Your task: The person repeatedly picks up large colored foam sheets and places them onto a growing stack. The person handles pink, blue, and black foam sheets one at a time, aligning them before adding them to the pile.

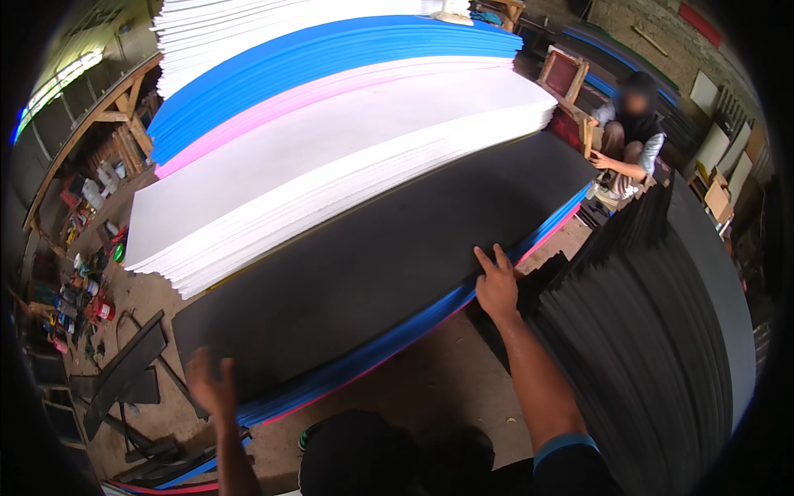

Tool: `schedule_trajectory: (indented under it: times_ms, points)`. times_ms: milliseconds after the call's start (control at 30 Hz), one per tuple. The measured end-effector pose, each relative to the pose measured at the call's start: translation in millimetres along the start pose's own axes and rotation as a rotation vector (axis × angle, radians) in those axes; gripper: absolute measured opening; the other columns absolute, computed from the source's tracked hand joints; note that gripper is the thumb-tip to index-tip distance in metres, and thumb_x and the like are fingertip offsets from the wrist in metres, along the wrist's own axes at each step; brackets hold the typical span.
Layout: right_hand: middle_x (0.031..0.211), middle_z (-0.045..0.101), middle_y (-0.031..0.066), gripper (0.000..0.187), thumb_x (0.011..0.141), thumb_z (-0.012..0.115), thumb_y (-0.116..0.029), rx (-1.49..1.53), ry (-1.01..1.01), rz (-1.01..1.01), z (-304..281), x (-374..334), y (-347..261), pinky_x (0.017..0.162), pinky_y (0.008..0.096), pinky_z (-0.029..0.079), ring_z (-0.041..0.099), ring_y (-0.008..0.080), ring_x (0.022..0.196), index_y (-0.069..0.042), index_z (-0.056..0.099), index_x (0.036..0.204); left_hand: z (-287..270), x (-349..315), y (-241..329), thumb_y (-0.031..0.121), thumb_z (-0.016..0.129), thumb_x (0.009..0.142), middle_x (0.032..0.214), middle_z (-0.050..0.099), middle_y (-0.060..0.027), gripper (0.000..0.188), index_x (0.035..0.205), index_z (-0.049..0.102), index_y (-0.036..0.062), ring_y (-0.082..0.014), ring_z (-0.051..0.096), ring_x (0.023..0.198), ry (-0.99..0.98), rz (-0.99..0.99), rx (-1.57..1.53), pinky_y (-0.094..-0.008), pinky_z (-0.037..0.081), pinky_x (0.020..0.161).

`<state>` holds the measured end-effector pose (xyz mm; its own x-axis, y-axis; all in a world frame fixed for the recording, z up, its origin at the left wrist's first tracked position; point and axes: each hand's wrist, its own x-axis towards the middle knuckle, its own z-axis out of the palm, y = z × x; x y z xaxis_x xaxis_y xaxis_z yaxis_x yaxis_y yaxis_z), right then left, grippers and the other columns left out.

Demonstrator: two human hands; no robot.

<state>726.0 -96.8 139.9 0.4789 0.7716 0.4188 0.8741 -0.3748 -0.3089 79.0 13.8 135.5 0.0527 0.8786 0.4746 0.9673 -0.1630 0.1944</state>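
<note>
A long black foam sheet (pixel 380 256) lies on top of a low stack, with blue sheets (pixel 372 339) and a thin pink layer showing along its near edge. My right hand (pixel 498 285) rests at that near edge, fingers stretched out and the fingertips on the black surface. At the stack's left end, my left hand (pixel 213 384) is at the near corner with its fingers apart. It looks slightly blurred, and whether it touches the sheet I cannot tell. Neither hand grips anything.
Behind the black sheet rise stacks of white (pixel 347 149), pink and blue sheets (pixel 331 54). A tall pile of black sheets (pixel 637 331) stands at the right. Another person (pixel 630 136) crouches at the far right. Black offcuts (pixel 124 380) and clutter lie on the left floor.
</note>
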Motion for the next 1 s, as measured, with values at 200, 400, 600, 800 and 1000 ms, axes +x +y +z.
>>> schedule_trajectory:
  times_ms: [200,400,600,800,1000]
  points:
    - [0.172,0.031,0.0343,0.077,0.103,0.066,-0.061,0.119,0.028,0.218,24.6,0.6,-30.0,0.123,0.0613,0.043,0.034,0.0577,0.157,-0.013,0.054,0.162,10.8,7.4,-87.8,0.071,0.071,0.097,0.161,0.05,-0.036,0.109,0.167,0.037,-0.0051,-0.0485,0.049,0.152,-0.327,-0.612,-0.098,-0.0549,0.043,0.123]
    - [0.176,0.022,0.0329,0.078,0.105,0.065,-0.059,0.182,0.054,0.243,32.9,-4.7,-34.8,0.123,0.0617,0.045,0.025,0.0579,0.161,-0.013,0.048,0.165,3.7,10.7,-89.1,0.067,0.074,0.097,0.155,0.057,-0.034,0.101,0.162,0.046,-0.0042,-0.0485,0.055,0.146,-0.329,-0.579,0.001,-0.0544,0.046,0.12]
    - [0.175,0.02,0.0368,0.075,0.106,0.068,-0.053,0.244,0.072,0.224,33.3,-4.2,-34.2,0.125,0.0621,0.04,0.023,0.0607,0.16,-0.011,0.049,0.165,8.9,9.2,-109.0,0.061,0.074,0.099,0.148,0.064,-0.0302,0.087,0.153,0.055,-0.0036,-0.0475,0.061,0.139,-0.19,-0.515,0.065,-0.0536,0.049,0.115]
    - [0.175,0.019,0.0383,0.074,0.106,0.069,-0.051,0.276,0.09,0.226,33.3,-2.4,-34.4,0.127,0.0621,0.037,0.023,0.062,0.16,-0.01,0.049,0.165,7.9,6.5,-110.2,0.058,0.075,0.101,0.147,0.065,-0.029,0.079,0.149,0.059,-0.0025,-0.0464,0.063,0.137,-0.25,-0.531,0.046,-0.0531,0.05,0.113]
    - [0.174,0.019,0.0397,0.074,0.106,0.069,-0.05,0.245,0.079,0.214,31.8,-4.1,-35.2,0.127,0.0638,0.036,0.023,0.0638,0.159,-0.009,0.049,0.164,15.3,-4.2,-107.8,0.056,0.075,0.101,0.142,0.067,-0.0287,0.075,0.146,0.06,-0.0019,-0.046,0.064,0.133,-0.222,-0.561,-0.018,-0.052,0.05,0.111]
